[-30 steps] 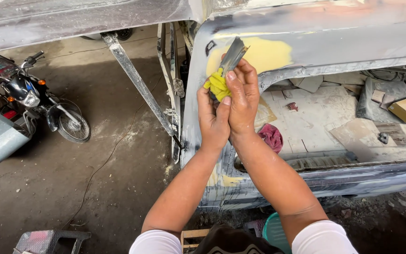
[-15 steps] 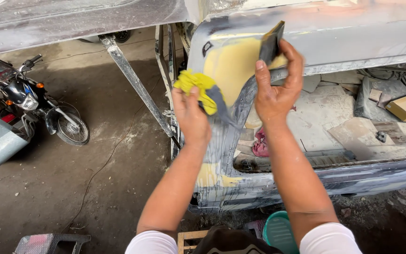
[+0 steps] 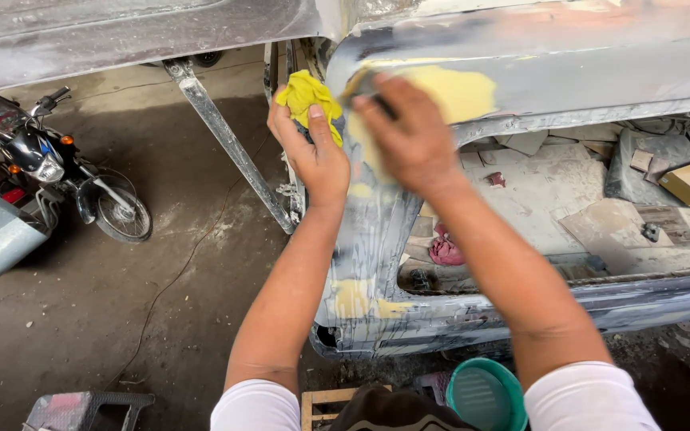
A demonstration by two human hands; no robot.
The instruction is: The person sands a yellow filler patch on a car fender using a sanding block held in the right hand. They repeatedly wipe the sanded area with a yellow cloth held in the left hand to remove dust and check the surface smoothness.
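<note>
My right hand is closed on the dark spreader, pressed to the yellow filler patch on the car panel; I'd keep strokes flat and even, left hand clamped on the yellow rag

left hand: grips yellow rag | right hand: on car panel

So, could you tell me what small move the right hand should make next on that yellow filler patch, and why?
Probably draw the spreader on down the panel edge: the right hand presses on the yellow filler patch, and bare grey metal shows just below. The left hand holds the yellow rag beside it.
</note>
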